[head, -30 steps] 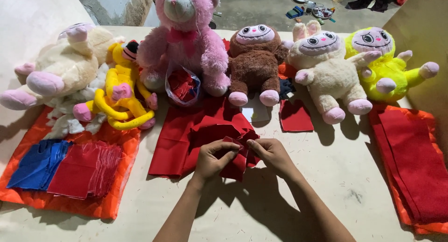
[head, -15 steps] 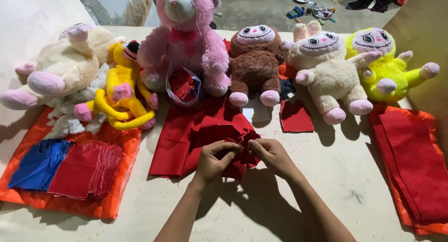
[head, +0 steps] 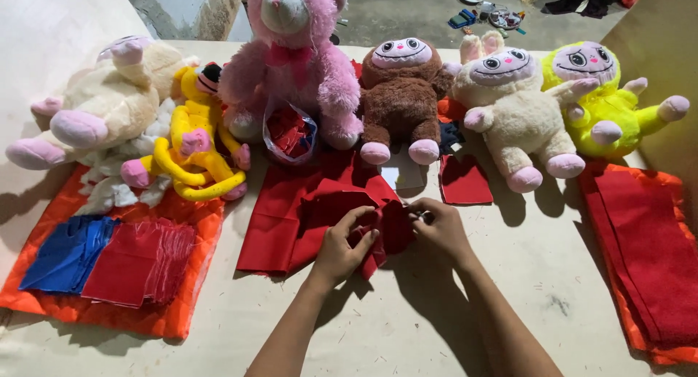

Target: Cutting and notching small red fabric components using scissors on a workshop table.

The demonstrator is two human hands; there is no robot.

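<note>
Both of my hands meet over a small folded piece of red fabric (head: 387, 230) at the middle of the table. My left hand (head: 343, 245) pinches its near edge from the left, fingers curled around the cloth. My right hand (head: 438, 229) grips the same piece from the right. Under them lies a larger sheet of red fabric (head: 291, 217) spread flat on the table.
A row of plush toys lines the back: cream (head: 109, 108), yellow monkey (head: 196, 141), pink bear (head: 294, 64), brown (head: 401, 93), beige (head: 512, 111), neon yellow (head: 607, 101). Blue (head: 65, 250) and red (head: 138, 264) cloth stacks lie on an orange sheet left; red cloth pile (head: 647, 246) right.
My hands have stayed over the red piece, with the fingers shifting slightly as they work the cloth. Nothing else has moved.
</note>
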